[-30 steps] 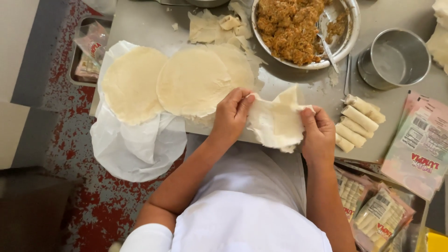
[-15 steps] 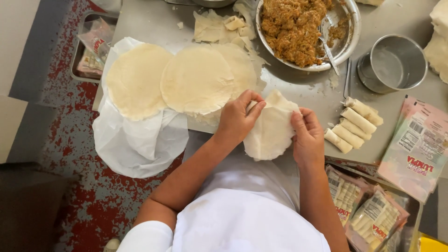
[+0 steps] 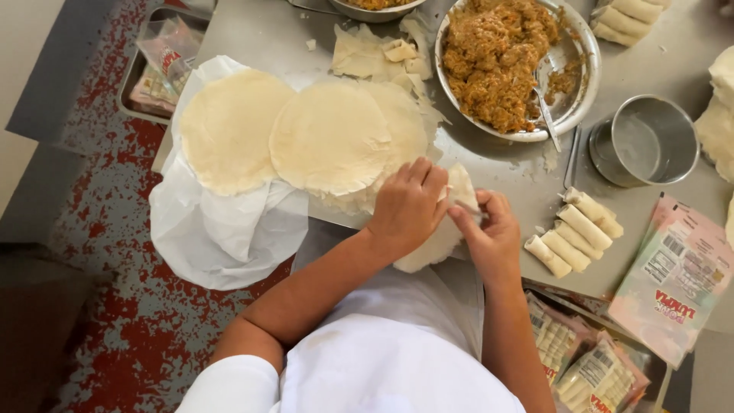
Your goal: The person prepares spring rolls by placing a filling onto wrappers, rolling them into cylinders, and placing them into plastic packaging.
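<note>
**Both hands on one wrapper at the table's near edge**

While we look down, the grey steel table (image 3: 497, 183) is our landmark. At its near left corner, white plastic sheeting (image 3: 222, 229) carries round pale wrappers (image 3: 329, 138). Toward its far side sits a round metal bowl of orange-brown filling (image 3: 505, 61), with a small steel cup (image 3: 646, 141) just beside it. Near its front edge lie five rolled pale spring rolls (image 3: 573, 229). Our left hand (image 3: 405, 206) and right hand (image 3: 493, 233) both pinch one thin pale wrapper (image 3: 440, 237), held over that front edge.

Matt dough wrapper (image 3: 440, 243), dull metal table (image 3: 252, 30)
</note>
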